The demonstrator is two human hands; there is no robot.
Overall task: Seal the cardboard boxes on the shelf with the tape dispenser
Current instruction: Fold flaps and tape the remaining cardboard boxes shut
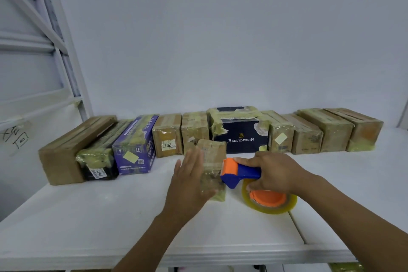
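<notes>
Sealing well along: far row (pixel 335 130) looks mostly taped, small box (pixel 213 154) underway.
Left hand (pixel 188 183) flat, fingers straight, steadies it; right hand (pixel 276 172) grips tape dispenser (pixel 240 171).

Open shelf (pixel 88 216) surface lies front-left and far right; the row of boxes (pixel 240 132) blocks the back.
</notes>
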